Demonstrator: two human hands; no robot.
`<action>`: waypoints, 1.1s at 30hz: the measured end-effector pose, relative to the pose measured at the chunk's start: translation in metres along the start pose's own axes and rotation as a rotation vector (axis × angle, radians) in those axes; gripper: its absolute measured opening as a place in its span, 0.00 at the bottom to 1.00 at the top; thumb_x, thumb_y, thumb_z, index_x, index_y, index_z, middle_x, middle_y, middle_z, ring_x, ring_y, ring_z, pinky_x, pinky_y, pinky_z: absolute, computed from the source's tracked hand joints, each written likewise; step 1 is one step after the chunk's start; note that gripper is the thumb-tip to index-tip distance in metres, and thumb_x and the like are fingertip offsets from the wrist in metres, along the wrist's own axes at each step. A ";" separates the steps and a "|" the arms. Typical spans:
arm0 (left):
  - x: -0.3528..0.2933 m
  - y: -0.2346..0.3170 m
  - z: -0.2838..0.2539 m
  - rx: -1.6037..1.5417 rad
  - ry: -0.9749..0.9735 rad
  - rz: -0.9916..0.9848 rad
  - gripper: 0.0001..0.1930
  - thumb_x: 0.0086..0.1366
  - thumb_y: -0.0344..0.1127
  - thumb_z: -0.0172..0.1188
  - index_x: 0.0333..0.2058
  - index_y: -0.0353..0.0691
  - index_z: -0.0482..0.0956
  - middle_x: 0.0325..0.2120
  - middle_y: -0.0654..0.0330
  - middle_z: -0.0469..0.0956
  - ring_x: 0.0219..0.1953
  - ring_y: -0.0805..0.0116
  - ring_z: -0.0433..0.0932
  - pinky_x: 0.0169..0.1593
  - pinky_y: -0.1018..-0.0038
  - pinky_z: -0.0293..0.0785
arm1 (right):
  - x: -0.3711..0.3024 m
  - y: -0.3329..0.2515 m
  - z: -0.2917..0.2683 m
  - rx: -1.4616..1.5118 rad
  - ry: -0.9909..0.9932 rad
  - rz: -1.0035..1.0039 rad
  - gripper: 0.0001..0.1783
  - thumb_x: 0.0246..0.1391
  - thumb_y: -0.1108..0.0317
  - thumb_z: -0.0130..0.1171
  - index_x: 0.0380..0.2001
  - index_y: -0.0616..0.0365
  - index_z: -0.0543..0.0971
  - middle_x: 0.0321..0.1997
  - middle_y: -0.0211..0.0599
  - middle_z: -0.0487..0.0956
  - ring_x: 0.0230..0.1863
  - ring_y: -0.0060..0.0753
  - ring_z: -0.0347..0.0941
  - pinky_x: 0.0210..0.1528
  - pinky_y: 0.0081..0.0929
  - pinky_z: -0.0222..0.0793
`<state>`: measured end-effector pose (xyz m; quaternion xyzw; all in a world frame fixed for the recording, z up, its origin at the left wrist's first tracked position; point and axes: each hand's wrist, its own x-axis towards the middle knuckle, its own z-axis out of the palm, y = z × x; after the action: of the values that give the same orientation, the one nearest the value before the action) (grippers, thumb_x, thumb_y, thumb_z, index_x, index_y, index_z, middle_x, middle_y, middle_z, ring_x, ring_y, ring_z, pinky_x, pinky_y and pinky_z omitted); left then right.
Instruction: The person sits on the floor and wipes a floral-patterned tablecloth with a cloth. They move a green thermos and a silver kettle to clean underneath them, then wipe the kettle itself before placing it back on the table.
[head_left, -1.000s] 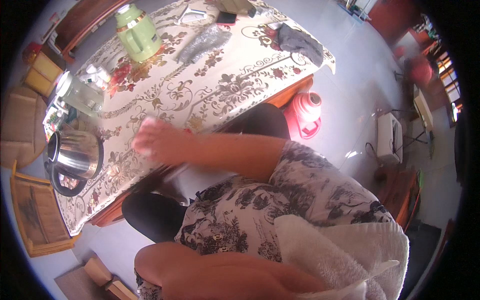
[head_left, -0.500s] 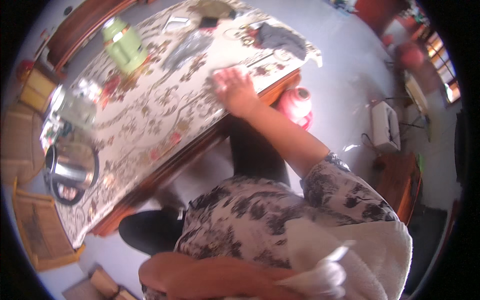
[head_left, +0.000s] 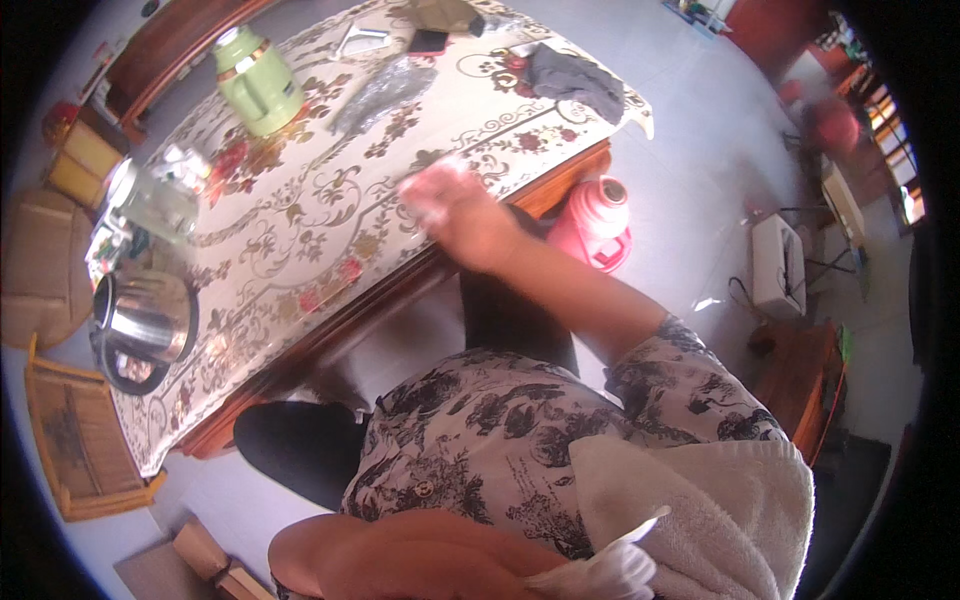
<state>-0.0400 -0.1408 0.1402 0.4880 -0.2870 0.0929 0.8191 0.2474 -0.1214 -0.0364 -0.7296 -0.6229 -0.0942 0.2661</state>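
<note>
My right hand (head_left: 455, 215) reaches over the near edge of the patterned tablecloth (head_left: 300, 240), its fingers smeared by motion and partly washed out by bright light. Something pale pink and white shows at the fingertips; I cannot tell whether it is a cloth or just the lit fingers. Low in front of my body, my left forearm crosses to the right. At its end my left hand (head_left: 615, 575) looks whitish, with curled fingers, and a thin white strip (head_left: 648, 524) sticks out above it. A beige towel (head_left: 700, 510) lies against my clothing beside that hand.
On the table are a green thermos (head_left: 262, 85), a clear jar (head_left: 155, 205), a steel kettle (head_left: 150, 320), a crumpled plastic bag (head_left: 385, 95) and a dark grey cloth (head_left: 575, 82). A pink thermos (head_left: 597, 215) stands beyond the table's right edge. Wooden chairs (head_left: 85, 430) are at the left.
My right hand has drawn back toward the table's near edge, its fingers now more bunched and blurred than when they lay spread on the cloth. The left hand has shifted slightly left and down.
</note>
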 end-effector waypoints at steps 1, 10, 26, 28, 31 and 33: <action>-0.002 0.002 0.001 0.047 0.024 0.027 0.24 0.66 0.46 0.61 0.45 0.24 0.75 0.43 0.33 0.77 0.40 0.44 0.82 0.45 0.61 0.80 | -0.014 0.035 -0.006 -0.120 -0.044 0.144 0.22 0.63 0.62 0.46 0.60 0.45 0.68 0.62 0.42 0.69 0.57 0.50 0.68 0.64 0.46 0.61; -0.029 0.015 0.012 -0.061 0.274 0.017 0.17 0.67 0.34 0.57 0.23 0.26 0.71 0.32 0.27 0.78 0.37 0.35 0.82 0.46 0.44 0.77 | 0.052 0.121 -0.015 -0.436 -0.440 0.471 0.29 0.64 0.59 0.37 0.67 0.54 0.60 0.73 0.54 0.56 0.74 0.56 0.47 0.69 0.64 0.45; 0.016 -0.004 -0.043 -0.027 0.069 -0.142 0.11 0.64 0.30 0.57 0.42 0.31 0.72 0.45 0.41 0.76 0.46 0.46 0.79 0.52 0.53 0.73 | 0.160 -0.012 0.153 0.274 0.317 -0.505 0.13 0.53 0.66 0.51 0.42 0.50 0.78 0.48 0.29 0.79 0.53 0.39 0.70 0.55 0.45 0.62; 0.021 -0.006 -0.050 -0.026 0.019 -0.154 0.13 0.63 0.30 0.57 0.45 0.32 0.72 0.47 0.43 0.75 0.47 0.47 0.78 0.53 0.54 0.73 | 0.171 0.066 0.150 -0.135 0.194 -0.322 0.22 0.53 0.64 0.51 0.54 0.47 0.74 0.57 0.28 0.73 0.58 0.37 0.65 0.57 0.49 0.59; 0.029 -0.005 -0.058 0.000 -0.042 -0.176 0.15 0.63 0.29 0.57 0.48 0.33 0.72 0.50 0.45 0.75 0.49 0.50 0.78 0.54 0.56 0.72 | 0.188 0.154 0.115 -0.571 -0.231 -0.168 0.28 0.56 0.61 0.48 0.61 0.49 0.69 0.63 0.36 0.68 0.62 0.42 0.63 0.59 0.49 0.59; 0.031 -0.001 -0.065 0.044 -0.077 -0.185 0.18 0.62 0.28 0.57 0.51 0.34 0.72 0.51 0.47 0.75 0.50 0.51 0.77 0.55 0.57 0.71 | 0.194 0.191 0.091 -0.409 -0.298 0.196 0.28 0.63 0.55 0.44 0.66 0.42 0.63 0.69 0.36 0.62 0.69 0.44 0.55 0.61 0.52 0.58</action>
<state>0.0106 -0.0899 0.1335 0.5335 -0.2700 0.0043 0.8015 0.4534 0.0753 -0.0737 -0.8309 -0.5495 -0.0834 0.0263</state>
